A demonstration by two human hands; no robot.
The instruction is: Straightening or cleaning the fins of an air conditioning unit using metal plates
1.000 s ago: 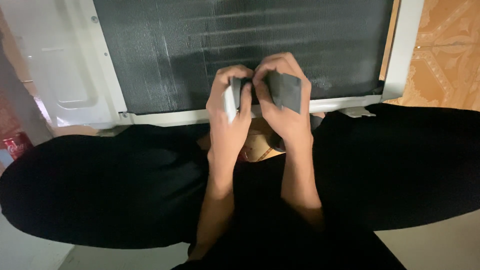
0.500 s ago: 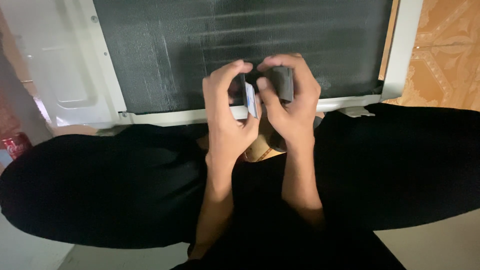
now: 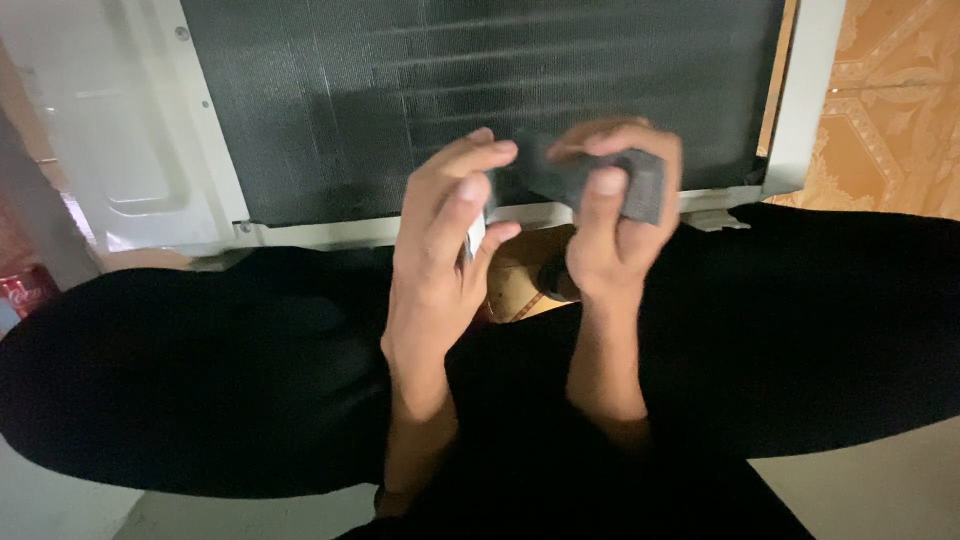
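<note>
- We see both hands raised side by side in front of a dark finned coil panel (image 3: 480, 90), which fills the upper part of the view inside a white metal frame (image 3: 215, 150).
- The right hand (image 3: 615, 215) is closed on a dark grey, sponge-like pad (image 3: 580, 180); its thumb presses the pad's near face and its fingers curl over the top edge.
- The left hand (image 3: 445, 240) meets the same pad at its left end, with the thumb and curled fingers pinching that end.
- We also see a small white piece (image 3: 476, 233) showing between the left thumb and fingers; we cannot tell what it is.
- The pad is held in the air between the two hands, just in front of the lower edge of the coil panel; whether it touches the panel, we cannot tell.
- Below the hands, the person's legs in black clothing (image 3: 200, 380) spread to either side.
- An orange patterned floor tile (image 3: 890, 100) shows at the upper right, and a red can (image 3: 25, 290) stands at the far left edge.
</note>
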